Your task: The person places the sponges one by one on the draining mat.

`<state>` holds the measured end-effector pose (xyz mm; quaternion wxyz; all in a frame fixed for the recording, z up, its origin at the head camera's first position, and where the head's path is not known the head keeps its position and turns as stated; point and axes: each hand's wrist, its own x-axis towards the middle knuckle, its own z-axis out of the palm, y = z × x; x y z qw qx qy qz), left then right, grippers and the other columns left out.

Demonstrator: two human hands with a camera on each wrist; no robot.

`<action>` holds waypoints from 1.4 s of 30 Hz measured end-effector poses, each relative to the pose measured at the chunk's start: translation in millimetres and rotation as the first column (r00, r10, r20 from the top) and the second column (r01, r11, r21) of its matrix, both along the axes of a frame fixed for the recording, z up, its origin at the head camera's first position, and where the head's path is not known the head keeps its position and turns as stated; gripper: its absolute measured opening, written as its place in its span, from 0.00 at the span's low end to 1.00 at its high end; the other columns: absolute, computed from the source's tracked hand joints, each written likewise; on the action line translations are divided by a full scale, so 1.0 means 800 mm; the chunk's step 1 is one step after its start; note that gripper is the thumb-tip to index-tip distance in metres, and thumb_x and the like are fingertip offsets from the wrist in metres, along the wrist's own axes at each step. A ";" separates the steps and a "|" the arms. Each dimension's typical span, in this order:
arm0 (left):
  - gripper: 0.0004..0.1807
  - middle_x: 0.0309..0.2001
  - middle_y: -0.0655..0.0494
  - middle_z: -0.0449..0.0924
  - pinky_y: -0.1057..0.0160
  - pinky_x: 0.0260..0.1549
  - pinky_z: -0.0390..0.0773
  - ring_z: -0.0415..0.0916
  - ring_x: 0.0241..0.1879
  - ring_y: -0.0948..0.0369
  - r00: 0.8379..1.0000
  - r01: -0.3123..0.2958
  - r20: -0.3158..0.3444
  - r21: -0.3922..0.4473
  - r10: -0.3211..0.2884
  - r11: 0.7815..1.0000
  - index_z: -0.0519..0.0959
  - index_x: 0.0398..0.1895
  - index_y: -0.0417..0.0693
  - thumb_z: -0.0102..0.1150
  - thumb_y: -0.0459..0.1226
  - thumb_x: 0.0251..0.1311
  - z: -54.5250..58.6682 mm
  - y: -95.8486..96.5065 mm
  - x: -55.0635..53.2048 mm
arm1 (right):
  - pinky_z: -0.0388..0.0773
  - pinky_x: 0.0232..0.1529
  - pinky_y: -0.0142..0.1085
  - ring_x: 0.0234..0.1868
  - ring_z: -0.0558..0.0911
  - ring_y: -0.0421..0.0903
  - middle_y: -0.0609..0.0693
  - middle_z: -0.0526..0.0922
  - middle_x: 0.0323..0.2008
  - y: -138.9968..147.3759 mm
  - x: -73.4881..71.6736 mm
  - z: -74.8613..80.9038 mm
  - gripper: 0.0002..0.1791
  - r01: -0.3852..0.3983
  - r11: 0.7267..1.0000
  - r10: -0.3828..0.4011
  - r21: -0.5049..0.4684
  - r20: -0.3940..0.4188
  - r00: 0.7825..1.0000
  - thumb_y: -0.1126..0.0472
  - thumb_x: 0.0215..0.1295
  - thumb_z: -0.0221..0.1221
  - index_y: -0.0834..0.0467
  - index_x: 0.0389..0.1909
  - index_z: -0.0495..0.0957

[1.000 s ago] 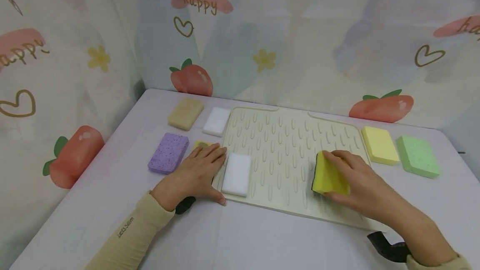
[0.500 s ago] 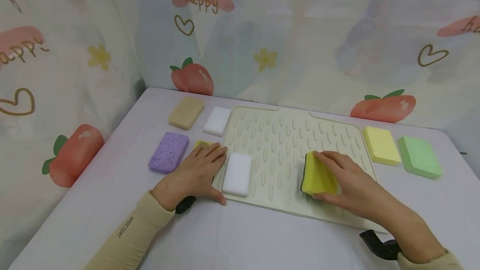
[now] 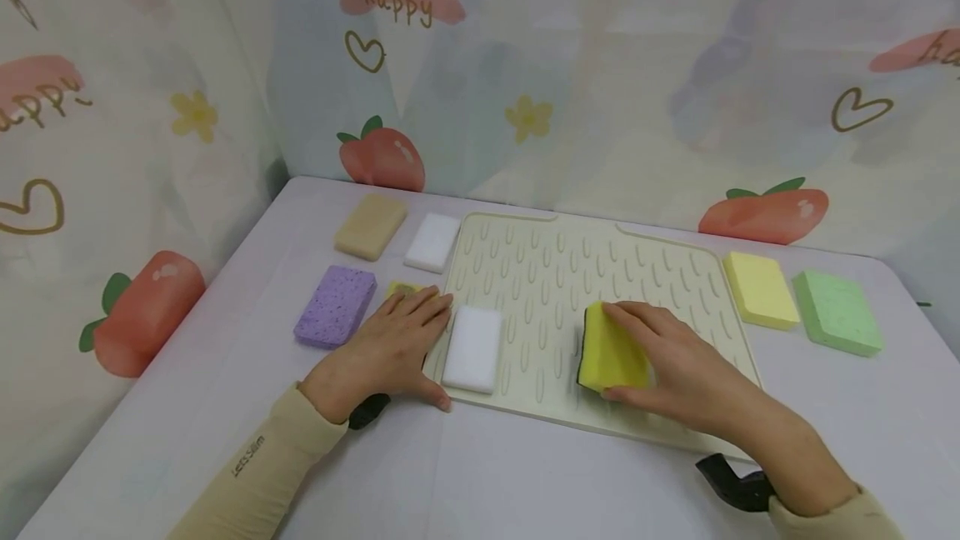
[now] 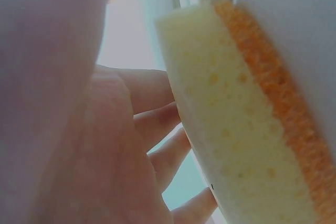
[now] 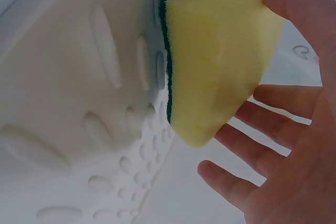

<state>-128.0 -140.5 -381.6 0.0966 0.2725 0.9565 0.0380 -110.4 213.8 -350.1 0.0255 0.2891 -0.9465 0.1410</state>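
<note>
My right hand [image 3: 686, 373] pinches a yellow scouring sponge [image 3: 611, 352] above the right middle of a cream ridged mat [image 3: 536, 340]. In the right wrist view, the thin dark-green scrubbing layer of that scouring sponge [image 5: 218, 56] faces the mat; it is too close to tell whether they touch. My left hand [image 3: 386, 348] lies spread with its fingers over another sponge, whose yellow corner [image 3: 405, 287] shows past them. The left wrist view shows this yellow-and-orange sponge [image 4: 231, 119] with straight fingertips on its yellow face. A white sponge [image 3: 472, 348] lies on the mat by my left thumb.
Left of the mat lie a tan sponge [image 3: 371, 227], a second white sponge [image 3: 432, 242] and a speckled purple sponge [image 3: 335, 307]. To its right lie a pale yellow sponge [image 3: 761, 290] and a light green one [image 3: 837, 312]. A printed cloth backdrop [image 3: 600, 90] rises behind the table.
My right hand has moved left across the mat with the yellow scouring sponge in its grip. The left hand has stayed in place.
</note>
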 end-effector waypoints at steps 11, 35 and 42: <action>0.66 0.79 0.51 0.52 0.43 0.76 0.48 0.42 0.80 0.50 1.000 0.001 0.004 0.001 -0.001 1.000 0.59 0.76 0.40 0.68 0.71 0.38 0.000 0.001 -0.002 | 0.74 0.60 0.56 0.62 0.73 0.58 0.56 0.72 0.64 -0.015 -0.003 -0.004 0.51 -0.035 0.999 0.034 -0.003 -0.017 0.999 0.43 0.46 0.76 0.60 0.70 0.66; 0.66 0.79 0.50 0.52 0.43 0.76 0.48 0.42 0.80 0.50 1.000 0.004 -0.003 -0.007 -0.004 1.000 0.58 0.76 0.41 0.67 0.72 0.38 -0.002 0.000 -0.002 | 0.73 0.63 0.53 0.64 0.73 0.54 0.55 0.72 0.64 -0.057 -0.012 -0.015 0.49 -0.123 0.992 0.123 0.036 0.000 0.992 0.42 0.48 0.74 0.62 0.68 0.68; 0.66 0.79 0.50 0.52 0.43 0.76 0.48 0.42 0.80 0.50 1.000 0.005 -0.003 -0.004 -0.005 1.000 0.58 0.76 0.40 0.68 0.71 0.39 -0.003 -0.001 -0.002 | 0.73 0.64 0.51 0.64 0.72 0.53 0.53 0.72 0.64 -0.068 -0.015 -0.017 0.47 -0.146 0.988 0.146 0.044 0.003 0.989 0.41 0.50 0.73 0.60 0.67 0.69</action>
